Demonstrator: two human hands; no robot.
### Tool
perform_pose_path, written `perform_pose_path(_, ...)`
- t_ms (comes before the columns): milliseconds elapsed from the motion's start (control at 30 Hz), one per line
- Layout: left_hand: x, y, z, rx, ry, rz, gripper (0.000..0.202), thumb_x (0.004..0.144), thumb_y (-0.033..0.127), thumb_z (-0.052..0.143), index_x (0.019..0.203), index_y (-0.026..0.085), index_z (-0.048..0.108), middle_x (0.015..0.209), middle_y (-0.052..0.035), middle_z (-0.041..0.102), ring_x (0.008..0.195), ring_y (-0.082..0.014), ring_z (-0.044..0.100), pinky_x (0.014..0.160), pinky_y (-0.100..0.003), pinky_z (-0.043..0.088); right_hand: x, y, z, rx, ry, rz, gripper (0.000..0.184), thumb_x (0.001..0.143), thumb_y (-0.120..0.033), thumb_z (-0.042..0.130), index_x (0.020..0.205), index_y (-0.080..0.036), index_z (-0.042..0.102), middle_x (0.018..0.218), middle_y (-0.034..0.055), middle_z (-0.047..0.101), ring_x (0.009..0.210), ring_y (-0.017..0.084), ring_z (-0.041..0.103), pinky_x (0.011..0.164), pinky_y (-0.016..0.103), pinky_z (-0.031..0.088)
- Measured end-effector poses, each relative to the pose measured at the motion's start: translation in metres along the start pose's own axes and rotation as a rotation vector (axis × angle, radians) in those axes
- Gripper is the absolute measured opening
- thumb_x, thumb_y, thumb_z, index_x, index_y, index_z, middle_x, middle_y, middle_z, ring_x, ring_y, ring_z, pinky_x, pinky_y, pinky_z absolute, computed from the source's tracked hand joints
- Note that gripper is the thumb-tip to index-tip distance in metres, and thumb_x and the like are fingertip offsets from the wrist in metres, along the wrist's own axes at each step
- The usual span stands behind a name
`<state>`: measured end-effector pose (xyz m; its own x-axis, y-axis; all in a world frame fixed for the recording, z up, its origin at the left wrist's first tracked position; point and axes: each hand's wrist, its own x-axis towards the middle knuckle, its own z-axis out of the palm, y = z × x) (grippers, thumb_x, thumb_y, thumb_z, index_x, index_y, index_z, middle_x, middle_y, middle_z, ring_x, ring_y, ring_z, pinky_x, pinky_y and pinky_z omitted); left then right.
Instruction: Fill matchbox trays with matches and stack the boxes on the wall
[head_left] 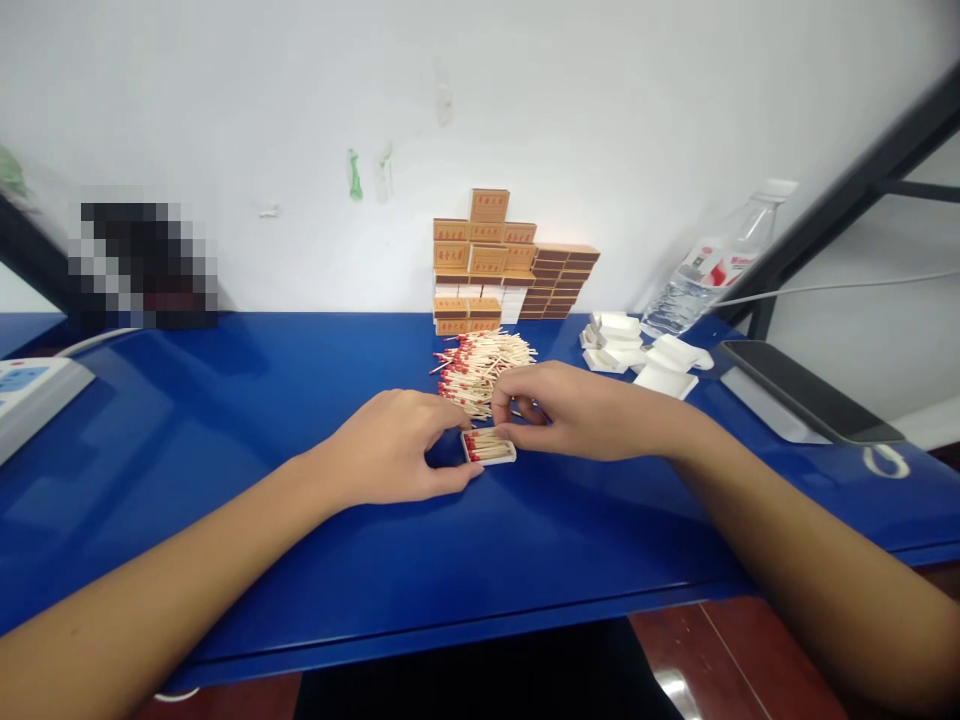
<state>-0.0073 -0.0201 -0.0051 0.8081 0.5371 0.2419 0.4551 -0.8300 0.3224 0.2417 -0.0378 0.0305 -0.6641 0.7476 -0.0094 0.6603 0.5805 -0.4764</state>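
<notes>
A small white matchbox tray (491, 463) lies on the blue table, with red-tipped matches (484, 443) side by side in it, heads to the left. My left hand (397, 445) grips the tray's left end, thumb at the near corner and fingers at the far one. Over the tray's right end, the thumb and bent fingers of my right hand (577, 408) come together at the match ends. Whatever sits between those fingertips is hidden. Just behind the tray is a heap of loose matches (487, 370), partly covered by my right hand.
Orange-brown matchboxes (487, 260) are stacked against the wall behind the heap. Several white trays (615, 335) lie to the right, near a leaning plastic bottle (697, 265). A phone (810, 390) rests at far right. A white device (41, 395) stands at the left edge.
</notes>
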Motion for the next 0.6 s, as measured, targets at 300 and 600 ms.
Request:
perform_pose_path(300,0.0005,0.0019,-0.0018,0.011,-0.013,-0.005,0.023,0.090,0.041,0.068,0.085,0.019,0.067,0.068,0.0041,0.058,0.056,-0.0106,0.045,0.057,-0.028,0.031,0.0020,-0.0013,0.0018,0.043,-0.027,0.008,0.005,0.094,-0.021,0.063,0.092,-0.020,0.067,0.084,-0.0001,0.067,0.067,0.012,0.052,0.061,0.027,0.036)
perform_pose_path(600,0.0001,0.0013,-0.0008,0.017,0.004,0.002,0.022,0.090,0.041,0.070,0.091,0.019,0.070,0.067,0.0045,0.059,0.055,-0.0107,0.047,0.056,-0.027,0.032,0.0017,0.0023,0.0009,0.104,0.042,-0.081,0.024,0.096,-0.018,0.062,0.118,-0.023,0.070,0.082,-0.0023,0.066,0.066,0.012,0.052,0.062,0.026,0.040)
